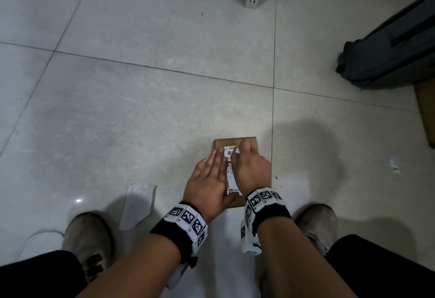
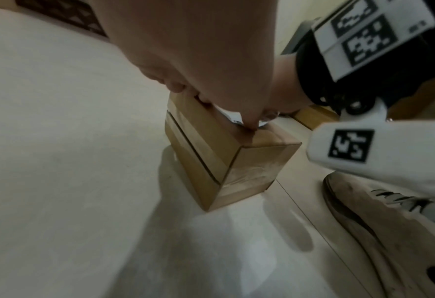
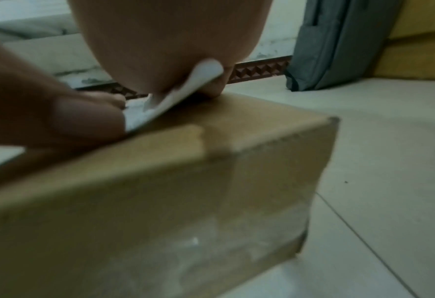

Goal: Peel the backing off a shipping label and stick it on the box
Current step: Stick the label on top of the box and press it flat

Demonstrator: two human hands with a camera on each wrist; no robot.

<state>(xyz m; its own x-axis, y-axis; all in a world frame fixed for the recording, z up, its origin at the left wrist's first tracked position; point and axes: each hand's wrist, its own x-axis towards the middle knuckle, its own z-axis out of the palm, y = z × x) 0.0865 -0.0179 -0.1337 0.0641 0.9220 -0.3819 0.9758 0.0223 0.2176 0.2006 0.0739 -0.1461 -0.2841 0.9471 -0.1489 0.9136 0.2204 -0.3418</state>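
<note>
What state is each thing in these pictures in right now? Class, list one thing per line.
Brown cardboard box: closed, resting on the tiled floor.
White printed shipping label: lying on the box top, its right edge lifted.
White backing sheet: peeled off, on the floor left of the box.
Left hand: flat, pressing the label.
Right hand: fingers curled, holding the lifted edge.
Dark grey bag: on the floor.

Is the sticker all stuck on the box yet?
Nearly. The peeled backing already lies on the floor. The label sits on the box; the left hand presses it flat. One edge is lifted by the right hand, so smoothing that remains.
</note>
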